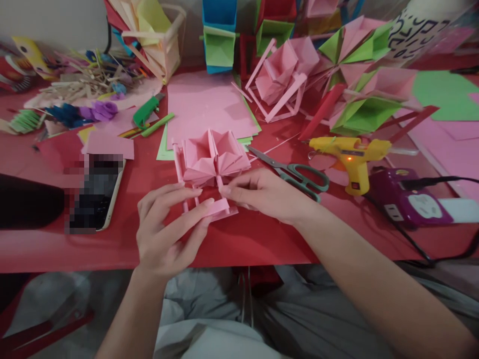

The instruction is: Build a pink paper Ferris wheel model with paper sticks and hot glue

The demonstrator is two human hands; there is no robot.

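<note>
A pink folded-paper piece (215, 157) with two open pockets stands on the red table, with thin pink paper rods at its left and front. My left hand (168, 224) pinches a flat pink paper strip (219, 207) at the front of this piece. The fingers of my right hand (258, 192) are closed on a pink paper rod (220, 183) just below the folded pockets. Both hands are close together, with the strip's right end showing between them.
Green-handled scissors (299, 174) lie right of the hands, then a yellow glue gun (352, 154) and a purple power box (411, 197) with cables. A phone (99, 194) is at the left. Paper sheets (205, 104) and paper models (280, 75) stand behind.
</note>
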